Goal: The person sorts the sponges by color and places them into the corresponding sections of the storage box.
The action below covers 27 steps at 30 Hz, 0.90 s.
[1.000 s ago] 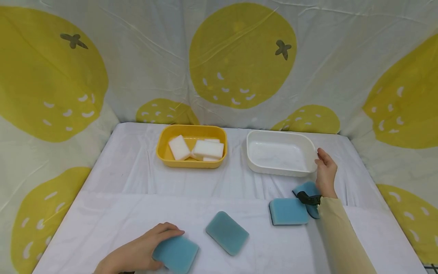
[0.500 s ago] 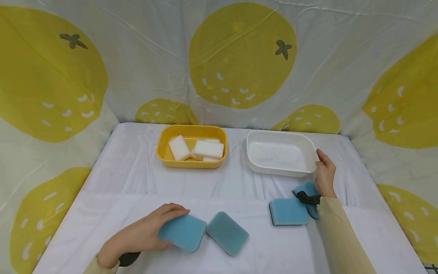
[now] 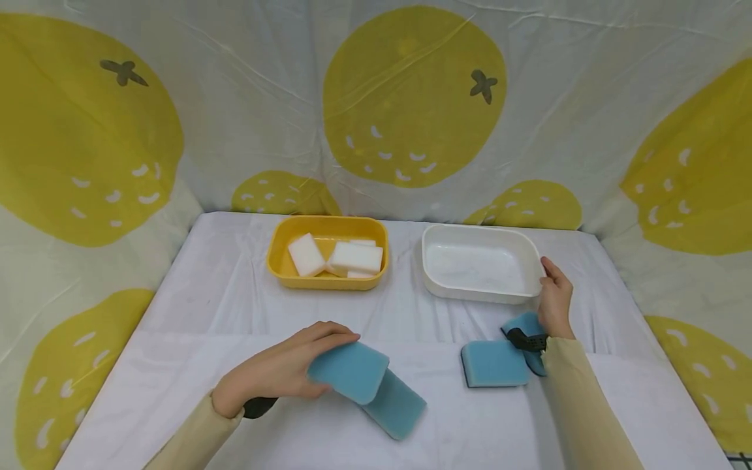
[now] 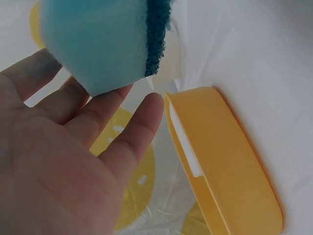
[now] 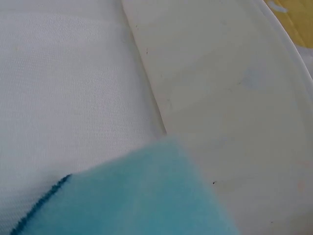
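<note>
Sponge (image 3: 350,372) is pinched by the left hand (image 3: 284,365), another sponge (image 3: 399,408) partly hidden beneath; the white tray (image 3: 470,293) is gripped by the right hand (image 3: 555,299)

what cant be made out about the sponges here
Head: teal rectangular sponge, partly covered by the light-blue foam sponge in the left hand.
Head: blue foam sponge, partly hidden by the right wrist's black band.
Head: lower white foam blocks, partly covered by the top one.
Left wrist: light-blue foam sponge, cut off by the upper edge.
Right wrist: blurred blue sponge, cut off by the lower edge.
</note>
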Each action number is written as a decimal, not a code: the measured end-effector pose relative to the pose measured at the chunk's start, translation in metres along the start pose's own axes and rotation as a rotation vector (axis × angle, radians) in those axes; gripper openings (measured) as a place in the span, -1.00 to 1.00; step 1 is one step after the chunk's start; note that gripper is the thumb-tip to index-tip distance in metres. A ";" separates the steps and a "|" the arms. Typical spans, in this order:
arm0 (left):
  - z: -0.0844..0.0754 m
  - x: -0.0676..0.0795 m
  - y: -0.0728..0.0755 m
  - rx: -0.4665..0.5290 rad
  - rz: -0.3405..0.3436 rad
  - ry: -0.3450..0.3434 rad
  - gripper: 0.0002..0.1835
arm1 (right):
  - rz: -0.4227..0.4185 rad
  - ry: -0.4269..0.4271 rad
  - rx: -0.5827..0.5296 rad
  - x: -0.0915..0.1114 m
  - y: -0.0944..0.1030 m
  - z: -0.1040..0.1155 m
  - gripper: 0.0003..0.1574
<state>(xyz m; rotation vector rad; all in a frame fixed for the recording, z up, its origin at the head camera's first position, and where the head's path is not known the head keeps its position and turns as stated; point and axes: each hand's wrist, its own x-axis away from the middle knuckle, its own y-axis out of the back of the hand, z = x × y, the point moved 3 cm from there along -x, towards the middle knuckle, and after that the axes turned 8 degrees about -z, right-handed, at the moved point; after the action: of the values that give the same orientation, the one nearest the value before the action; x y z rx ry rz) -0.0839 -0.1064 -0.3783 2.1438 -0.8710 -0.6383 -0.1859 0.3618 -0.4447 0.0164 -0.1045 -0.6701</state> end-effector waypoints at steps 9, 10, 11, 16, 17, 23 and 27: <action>-0.005 -0.030 -0.002 -0.006 0.041 -0.038 -0.24 | 0.017 -0.023 0.006 -0.001 0.000 -0.001 -0.32; -0.005 -0.033 -0.003 -0.007 0.044 -0.035 -0.25 | 0.016 -0.023 0.005 -0.001 0.000 -0.001 -0.32; -0.005 -0.037 -0.003 -0.009 0.046 -0.035 -0.25 | 0.013 -0.026 0.005 -0.001 0.000 -0.001 -0.32; -0.006 -0.054 -0.004 -0.035 0.030 -0.053 -0.25 | 0.010 -0.030 0.003 -0.001 -0.001 -0.001 -0.32; -0.006 -0.058 -0.004 -0.039 0.025 -0.057 -0.24 | 0.010 -0.030 0.007 -0.001 -0.001 0.000 -0.33; -0.009 -0.082 -0.002 -0.047 0.001 -0.059 -0.24 | 0.009 -0.025 0.010 -0.001 -0.001 -0.001 -0.33; -0.009 -0.098 -0.004 -0.060 -0.012 -0.065 -0.24 | 0.009 -0.017 0.026 -0.001 0.000 -0.002 -0.33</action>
<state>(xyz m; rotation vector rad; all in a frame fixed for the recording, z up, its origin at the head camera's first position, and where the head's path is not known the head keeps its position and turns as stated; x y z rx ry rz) -0.1399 -0.0273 -0.3588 2.0864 -0.8637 -0.7346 -0.1864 0.3620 -0.4464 0.0350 -0.1298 -0.6604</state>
